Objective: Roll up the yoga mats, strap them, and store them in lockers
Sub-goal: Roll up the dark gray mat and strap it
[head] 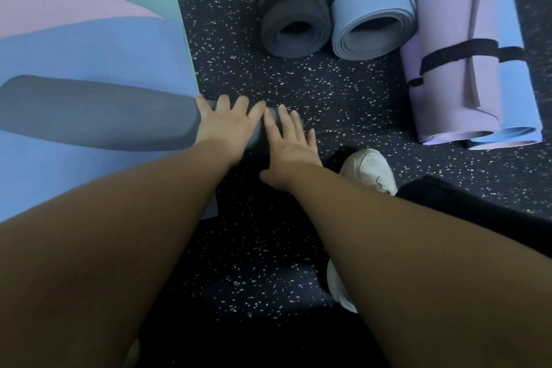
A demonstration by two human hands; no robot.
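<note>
Grey mat roll (98, 112) lies under both hands — left (225, 125), right (291, 143) — fingers flat, pressing.

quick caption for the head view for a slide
Both hands, left and right, press flat on a grey mat roll beside three strapped mats.

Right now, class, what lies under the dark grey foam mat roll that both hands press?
Under the dark grey foam mat roll lies an unrolled blue mat; its right end overhangs speckled floor. Left hand and right hand cover that end.
</note>
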